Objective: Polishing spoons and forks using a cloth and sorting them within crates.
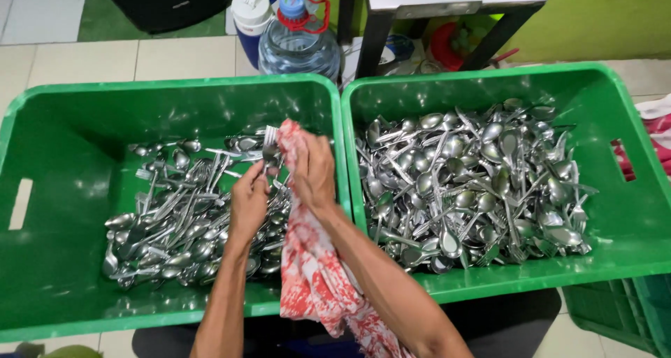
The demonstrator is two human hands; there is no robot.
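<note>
Now I am watching the left hand (248, 203) pinching a fork (270, 143) with its fingers together, over the left green bin (63, 120). The right hand (312, 171) is closing on a red and white cloth (314, 274) beside the fork. Spoons (468, 180) are filling the right green bin (629, 211).

I see a metal fork (269, 143) standing nearly upright over the left green crate (63, 113), tines up, its handle pinched in my left hand (248, 204). A red-and-white patterned cloth (314, 274) wraps its shaft, gripped by my right hand (312, 171) and trailing down over the crate's front rim.
</note>
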